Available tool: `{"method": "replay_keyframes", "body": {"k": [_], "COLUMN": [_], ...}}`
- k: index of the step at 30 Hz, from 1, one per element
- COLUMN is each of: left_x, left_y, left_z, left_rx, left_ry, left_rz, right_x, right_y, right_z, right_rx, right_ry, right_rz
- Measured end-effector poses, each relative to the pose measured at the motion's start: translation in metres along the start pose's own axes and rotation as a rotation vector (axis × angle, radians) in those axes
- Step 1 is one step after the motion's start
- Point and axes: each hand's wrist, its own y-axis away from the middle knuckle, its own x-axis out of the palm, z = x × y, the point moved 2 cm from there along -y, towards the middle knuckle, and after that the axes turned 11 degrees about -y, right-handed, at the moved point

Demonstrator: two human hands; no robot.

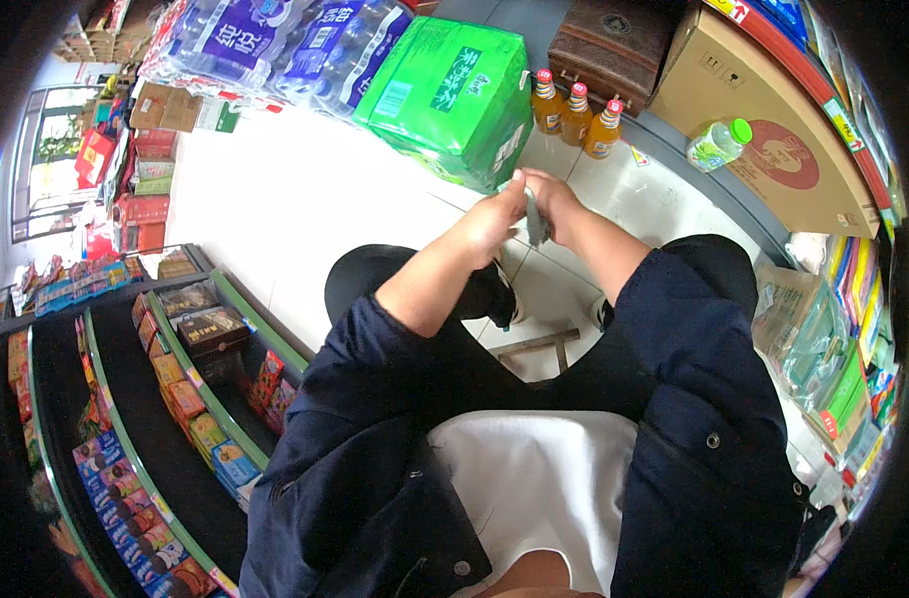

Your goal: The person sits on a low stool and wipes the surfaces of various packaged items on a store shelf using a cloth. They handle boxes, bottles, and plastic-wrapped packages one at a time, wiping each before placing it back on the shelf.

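Observation:
My left hand (493,218) and my right hand (550,196) meet in front of my knees, both gripping a small grey-green cloth (534,218) that hangs down between them. My fingers hide part of it. Just beyond stands a pack of drinks (439,97) in bright green plastic wrap, close to my fingertips. To its right, three bottles of orange drink (576,119) with red-and-white caps are grouped upright on the tiled floor. Further right, a clear bottle with a green cap (718,145) stands on the grey shelf base.
Shrink-wrapped packs of bottled water (238,41) adjoin the green pack. A brown case (608,45) and a large cardboard box (768,127) stand at the back right. Snack shelves (118,404) line my left. Between my feet is a wooden stool-like frame (533,345); plastic-wrapped goods (802,329) sit right.

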Motion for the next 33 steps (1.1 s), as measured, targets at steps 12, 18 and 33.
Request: {"method": "replay_keyframes", "body": {"k": [12, 18, 33], "left_x": [-0.157, -0.119, -0.121], "left_y": [-0.069, -0.090, -0.083], "left_z": [-0.063, -0.072, -0.069], "left_rx": [0.655, 0.500, 0.450], "left_ry": [-1.325, -1.531, -1.530], "left_rz": [-1.036, -0.998, -1.003], "right_x": [0.034, 0.045, 0.071], "right_y": [-0.086, -0.135, -0.107], "right_z": [0.026, -0.023, 0.071], "right_rx": [-0.420, -0.217, -0.665], "right_ry": [-0.571, -0.614, -0.349], "right_rz": [-0.108, -0.164, -0.264]}}
